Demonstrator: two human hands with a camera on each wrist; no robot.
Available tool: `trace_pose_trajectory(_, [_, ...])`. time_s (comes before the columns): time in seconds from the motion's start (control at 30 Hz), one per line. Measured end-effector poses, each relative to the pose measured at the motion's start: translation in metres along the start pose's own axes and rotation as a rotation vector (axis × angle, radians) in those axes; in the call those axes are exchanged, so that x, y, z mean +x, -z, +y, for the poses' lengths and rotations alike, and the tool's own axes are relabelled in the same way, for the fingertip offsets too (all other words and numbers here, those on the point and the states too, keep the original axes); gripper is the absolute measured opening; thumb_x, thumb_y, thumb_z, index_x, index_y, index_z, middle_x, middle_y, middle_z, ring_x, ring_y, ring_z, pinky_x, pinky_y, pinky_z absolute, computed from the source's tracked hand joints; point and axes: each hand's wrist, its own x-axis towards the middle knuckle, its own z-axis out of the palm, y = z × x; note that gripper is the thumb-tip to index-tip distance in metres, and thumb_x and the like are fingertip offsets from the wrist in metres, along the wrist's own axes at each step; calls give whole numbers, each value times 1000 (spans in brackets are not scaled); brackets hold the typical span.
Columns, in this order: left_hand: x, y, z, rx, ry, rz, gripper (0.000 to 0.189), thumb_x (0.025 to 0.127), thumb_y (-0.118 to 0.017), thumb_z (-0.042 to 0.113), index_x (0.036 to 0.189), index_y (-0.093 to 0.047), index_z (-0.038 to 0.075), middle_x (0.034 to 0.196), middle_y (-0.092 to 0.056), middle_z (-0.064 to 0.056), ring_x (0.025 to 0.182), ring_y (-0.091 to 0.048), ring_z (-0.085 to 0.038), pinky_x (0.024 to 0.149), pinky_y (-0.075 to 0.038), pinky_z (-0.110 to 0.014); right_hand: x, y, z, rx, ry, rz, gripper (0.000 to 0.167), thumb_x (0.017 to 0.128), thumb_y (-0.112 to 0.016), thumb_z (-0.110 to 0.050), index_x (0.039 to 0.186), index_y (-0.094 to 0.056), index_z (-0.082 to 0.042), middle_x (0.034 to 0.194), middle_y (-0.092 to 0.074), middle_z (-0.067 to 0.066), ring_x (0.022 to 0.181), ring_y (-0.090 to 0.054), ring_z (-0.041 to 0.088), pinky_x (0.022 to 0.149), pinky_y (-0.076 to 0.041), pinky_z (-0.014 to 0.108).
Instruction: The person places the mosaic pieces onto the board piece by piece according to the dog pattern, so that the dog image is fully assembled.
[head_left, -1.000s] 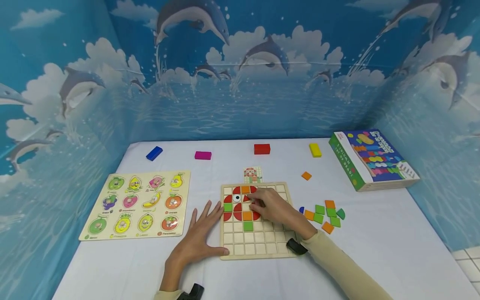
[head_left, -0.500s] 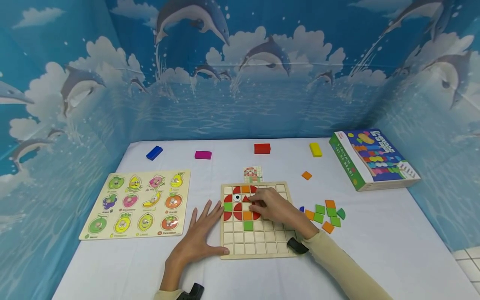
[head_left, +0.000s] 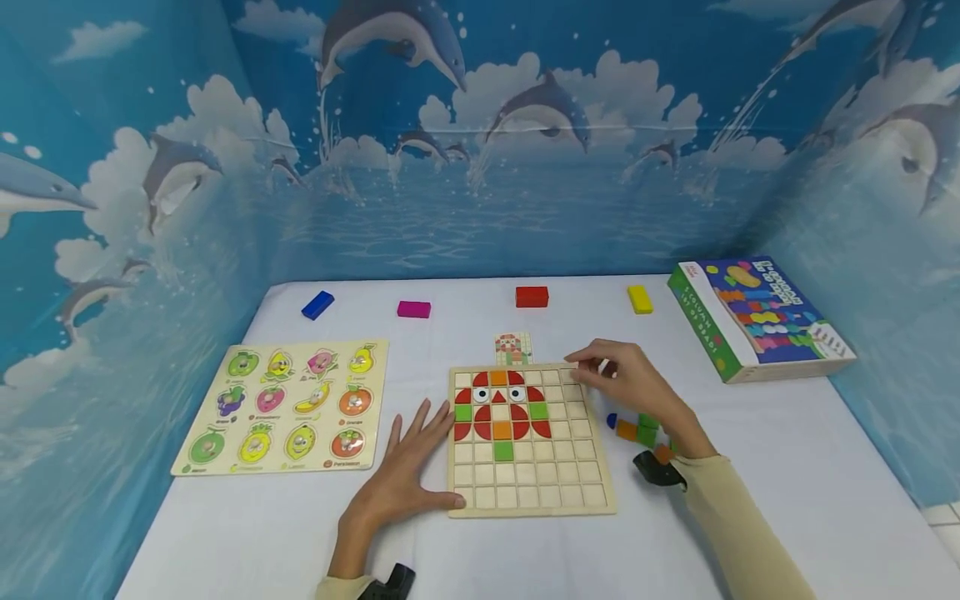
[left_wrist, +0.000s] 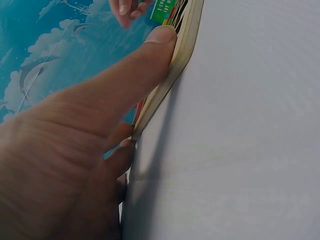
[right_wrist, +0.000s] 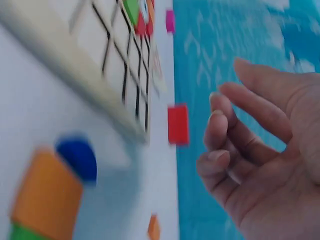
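My left hand (head_left: 408, 479) rests at the left edge of a wooden grid board (head_left: 532, 512), fingers spread, thumb on its lower left corner. In the left wrist view the thumb (left_wrist: 125, 75) lies against the board's rim. On the board, red curved tiles, orange and green squares, two eye tiles and a red triangle tile (head_left: 499, 398) form a face-like pattern. My right hand (head_left: 637, 383) hovers by the board's upper right corner. Its fingers are loosely bent with nothing between them in the right wrist view. A small pattern card (head_left: 513, 348) lies behind the board.
Loose orange, green and blue tiles (head_left: 627, 430) lie right of the board, partly hidden by my right arm. A fruit puzzle board (head_left: 378, 417) lies to the left. Blue, magenta, red (head_left: 532, 297) and yellow blocks line the back. A boxed game (head_left: 765, 321) stands at the back right.
My right hand has left the tile pattern and moved right to the board's upper right corner. The second eye tile and the right-hand red and green tiles are uncovered. The left hand stays on the board.
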Motion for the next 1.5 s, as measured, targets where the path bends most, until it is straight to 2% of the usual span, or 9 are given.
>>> trace_pose_trajectory(0.13, [1,0,0,6,1,2,124,72,-100,42,172,-30,21,180,-20,4,169,1,-27,134,10,-59,-1,21,25,8,-143,108,28,100,-79,-14,125,-78,-1,99,-74,8,86,-62,23,75,-56,19])
trace_pose_trajectory(0.27, [1,0,-1,22,13,-14,124,73,-100,44,173,-28,23,180,-17,8,169,3,-24,135,11,-56,-4,36,47,32,-285,199,34,101,-79,-19,128,-76,2,105,-74,18,91,-60,27,69,-53,17])
trace_pose_trajectory(0.43, [1,-1,-1,17,9,-9,123,74,-99,45,173,-28,23,180,-18,8,169,3,-24,134,11,-57,-5,41,67,3,-392,190,38,99,-81,-19,128,-75,4,109,-71,20,97,-57,30,66,-50,18])
trace_pose_trajectory(0.57, [2,-1,0,15,5,-3,123,74,-99,44,172,-29,23,180,-18,8,169,1,-24,134,11,-57,-6,40,77,-16,-401,178,38,96,-84,-16,126,-76,4,107,-72,20,95,-57,29,68,-48,15])
trace_pose_trajectory(0.7, [1,-1,1,10,8,-1,123,73,-100,43,172,-30,22,180,-19,7,169,0,-25,134,11,-57,-9,41,82,-24,-398,168,38,94,-85,-14,127,-75,3,112,-73,21,92,-57,26,69,-47,13])
trace_pose_trajectory(1.0, [2,-1,1,13,40,-26,125,73,-100,43,173,-27,27,180,-16,14,168,6,-15,135,14,-49,-14,43,87,-40,-397,143,35,95,-84,-14,124,-76,4,111,-74,20,90,-56,25,68,-46,13])
trace_pose_trajectory(1.3, [3,-3,2,12,17,-9,124,72,-100,42,173,-29,24,180,-19,9,169,1,-22,135,11,-54,-20,47,86,-48,-445,116,37,97,-83,-19,127,-75,2,102,-70,15,94,-57,28,70,-46,14])
trace_pose_trajectory(1.5, [2,-1,4,12,27,-8,123,73,-100,43,172,-30,23,180,-20,9,169,1,-22,134,12,-55,-22,50,84,-52,-434,107,38,97,-83,-21,127,-76,2,99,-69,13,93,-57,29,71,-46,16])
